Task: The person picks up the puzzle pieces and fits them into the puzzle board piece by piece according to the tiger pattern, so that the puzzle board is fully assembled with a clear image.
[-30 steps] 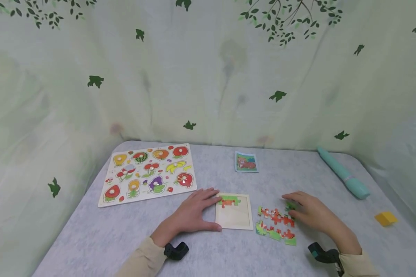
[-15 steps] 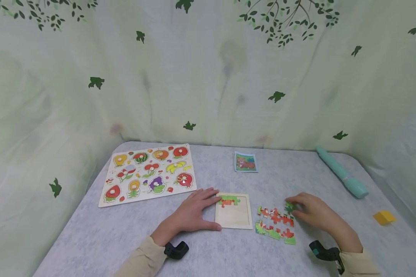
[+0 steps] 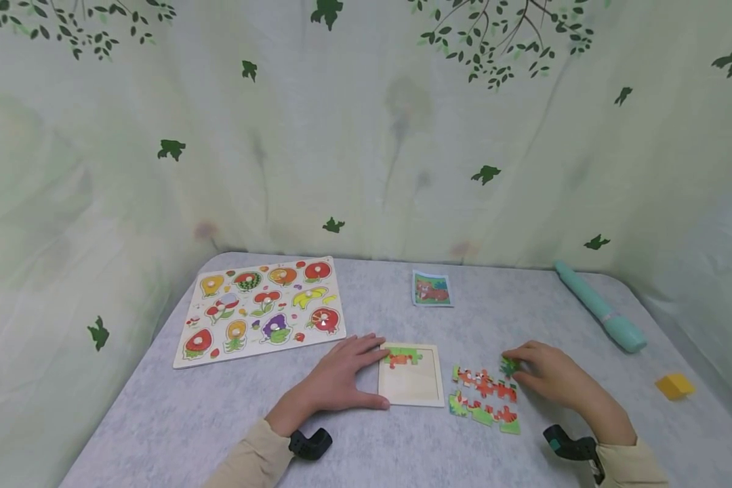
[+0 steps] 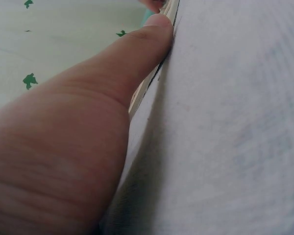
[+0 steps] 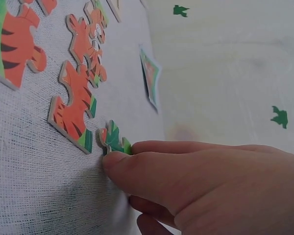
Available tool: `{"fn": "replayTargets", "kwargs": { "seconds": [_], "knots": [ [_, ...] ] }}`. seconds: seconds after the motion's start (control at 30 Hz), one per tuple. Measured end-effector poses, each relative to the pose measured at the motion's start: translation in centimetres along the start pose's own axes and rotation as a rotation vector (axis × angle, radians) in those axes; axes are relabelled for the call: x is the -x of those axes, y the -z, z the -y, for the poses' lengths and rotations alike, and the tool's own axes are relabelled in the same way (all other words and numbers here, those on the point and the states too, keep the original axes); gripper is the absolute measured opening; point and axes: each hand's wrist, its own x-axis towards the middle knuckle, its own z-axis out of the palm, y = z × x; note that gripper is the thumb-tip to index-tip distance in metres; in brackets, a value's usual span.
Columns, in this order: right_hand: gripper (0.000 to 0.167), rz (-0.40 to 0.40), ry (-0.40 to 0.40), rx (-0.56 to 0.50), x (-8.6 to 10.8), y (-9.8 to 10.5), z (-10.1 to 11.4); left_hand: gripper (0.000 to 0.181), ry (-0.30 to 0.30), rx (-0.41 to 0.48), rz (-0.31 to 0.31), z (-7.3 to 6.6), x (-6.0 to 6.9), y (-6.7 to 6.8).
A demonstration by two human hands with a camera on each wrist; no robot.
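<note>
My left hand (image 3: 341,379) rests beside a square wooden puzzle tray (image 3: 410,392), its extended fingers touching the left edge and the thumb at the lower-left corner. In the left wrist view the thumb (image 4: 137,46) lies straight against the tray's rim. A joined strip of green and orange jigsaw pieces (image 3: 402,356) sits in the tray's upper left. To the right, my right hand (image 3: 552,376) pinches a green leafy jigsaw piece (image 5: 113,139) between thumb and fingers, low over the cloth. Several orange tiger-striped jigsaw pieces (image 5: 73,107) lie nearby in two rows.
A fruit peg puzzle board (image 3: 262,308) lies at the back left. Behind the tray is a small picture card (image 3: 432,289) with an animal. A rolled teal item (image 3: 600,308) lies at the back right, a yellow block (image 3: 675,386) nearer the right edge.
My right hand's fingers have closed in on the green jigsaw piece and now pinch it. My left hand has stayed at the tray. The head view has tilted slightly up.
</note>
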Motion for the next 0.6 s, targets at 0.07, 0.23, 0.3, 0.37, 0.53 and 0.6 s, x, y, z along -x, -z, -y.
{"fn": "replayTargets", "kwargs": {
  "seconds": [0.07,0.23,0.3,0.37,0.53,0.6],
  "knots": [
    [0.034,-0.008,0.006,0.007,-0.01,0.06,0.03,0.090,0.003,-0.001,0.001,-0.02,-0.03,0.02],
    [0.035,-0.014,-0.010,-0.002,-0.07,0.31,0.13,0.090,0.006,-0.007,-0.001,-0.04,-0.08,0.05],
    [0.036,-0.015,-0.018,-0.013,-0.08,0.39,0.21,0.090,0.001,-0.013,-0.005,-0.03,-0.11,0.06],
    [0.036,-0.013,-0.028,-0.023,-0.10,0.45,0.32,0.090,0.000,-0.016,-0.007,-0.02,-0.11,0.05],
    [0.037,-0.013,-0.042,-0.046,-0.19,0.53,0.61,0.090,0.004,-0.011,-0.002,-0.04,-0.04,0.01],
    [0.037,-0.011,-0.040,-0.055,-0.25,0.54,0.75,0.090,0.006,-0.010,0.000,-0.01,0.00,-0.04]
  ]
}}
